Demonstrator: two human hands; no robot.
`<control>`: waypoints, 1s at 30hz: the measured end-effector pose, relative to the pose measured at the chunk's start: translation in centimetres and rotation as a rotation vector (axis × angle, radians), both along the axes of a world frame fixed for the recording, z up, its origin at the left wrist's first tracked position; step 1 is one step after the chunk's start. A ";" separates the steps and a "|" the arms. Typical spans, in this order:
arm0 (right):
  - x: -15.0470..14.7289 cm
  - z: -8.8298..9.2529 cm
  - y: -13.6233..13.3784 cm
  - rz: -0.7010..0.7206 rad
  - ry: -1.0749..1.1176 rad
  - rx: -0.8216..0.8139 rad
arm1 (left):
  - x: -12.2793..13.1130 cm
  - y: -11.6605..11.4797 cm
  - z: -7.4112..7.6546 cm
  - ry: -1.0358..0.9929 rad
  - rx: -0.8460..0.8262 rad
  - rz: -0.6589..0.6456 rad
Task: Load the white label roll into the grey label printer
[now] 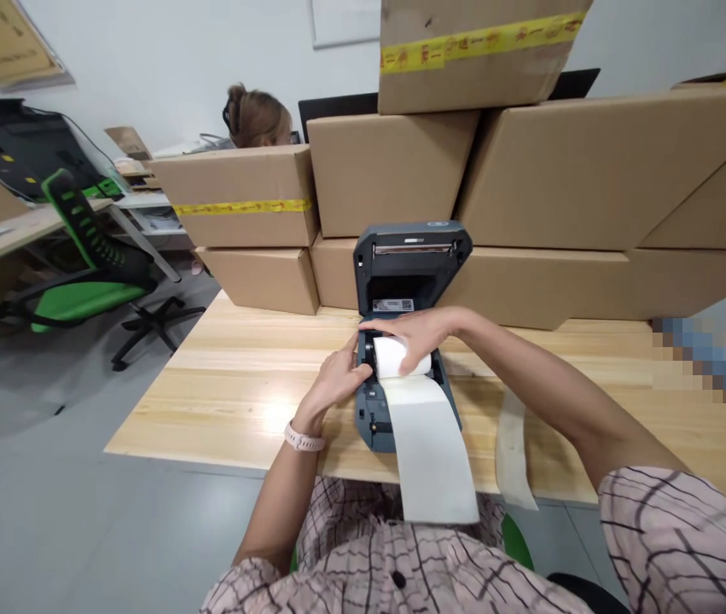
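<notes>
A dark label printer (pixel 368 426) stands on the wooden table with its lid (pixel 412 264) tilted up. Inside it lies a white label roll (pixel 392 356), and a long strip of labels (pixel 432 452) runs from it over the printer's front and the table edge. My left hand (pixel 337 377) rests against the printer's left side, thumb at the inner edge beside the roll. My right hand (pixel 417 334) reaches over the roll, its thumb on the roll and its fingers stretched to the printer's left rim.
Cardboard boxes (pixel 394 175) are stacked along the table's (pixel 222 384) back. A loose paper strip (pixel 513 452) hangs over the front edge at right. Behind the boxes sits a person (pixel 257 115). A green chair (pixel 87 298) stands at left.
</notes>
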State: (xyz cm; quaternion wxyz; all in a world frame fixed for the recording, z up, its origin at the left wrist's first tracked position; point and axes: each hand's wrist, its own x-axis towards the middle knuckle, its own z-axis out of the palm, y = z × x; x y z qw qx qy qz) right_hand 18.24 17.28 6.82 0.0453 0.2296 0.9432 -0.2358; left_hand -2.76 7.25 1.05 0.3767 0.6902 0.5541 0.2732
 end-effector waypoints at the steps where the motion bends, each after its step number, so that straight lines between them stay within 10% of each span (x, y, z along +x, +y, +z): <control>1: 0.2 0.6 0.3 0.022 -0.001 -0.023 | 0.0 0.0 0.0 0.005 -0.003 0.011; 15: 6.5 5.6 0.1 0.029 0.351 -0.381 | -0.1 -0.1 -0.6 -0.157 -0.002 0.021; 23: 17.3 -0.2 -2.2 -0.430 0.589 -0.359 | -0.2 -0.1 -0.6 -0.164 0.000 0.004; 30: 17.4 -5.8 -0.4 -0.671 0.552 -0.411 | -0.2 0.2 -1.3 -0.229 -0.018 -0.007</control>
